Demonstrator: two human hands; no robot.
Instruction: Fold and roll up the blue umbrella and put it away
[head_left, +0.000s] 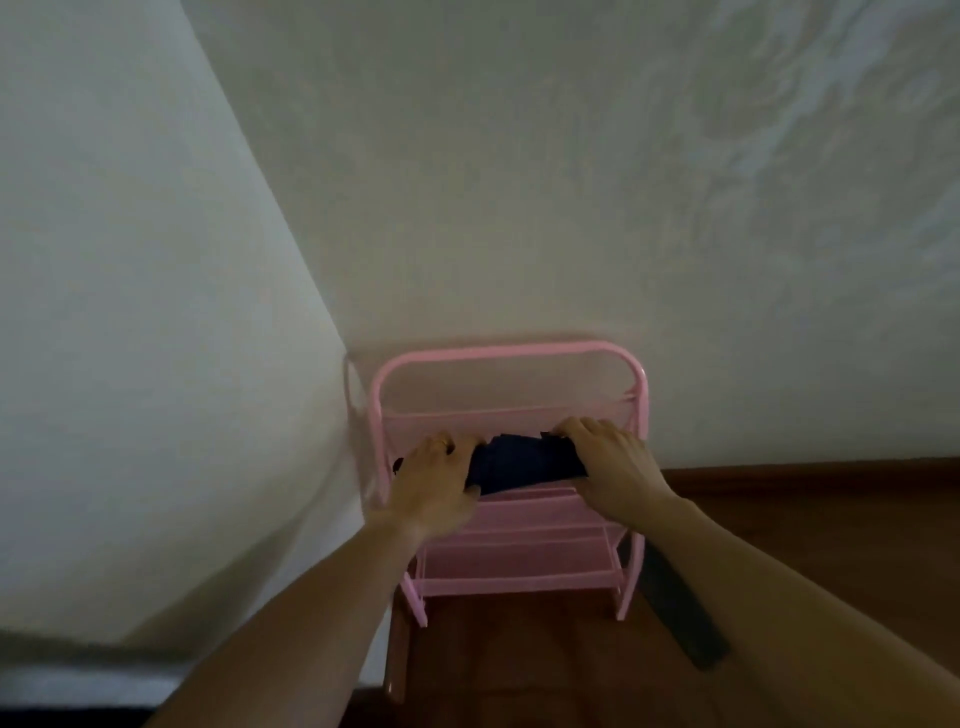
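Both hands, left (434, 480) and right (613, 465), clutch blue umbrella (524, 465) | over pink rack (511, 564) upper shelf

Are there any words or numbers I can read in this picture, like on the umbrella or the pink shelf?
None: no word, number or sign shows anywhere.
Blue umbrella: plain dark cloth, no print showing.
Pink rack: plain, no label.
Dark flat thing on the floor: blurred, no writing to be made out.
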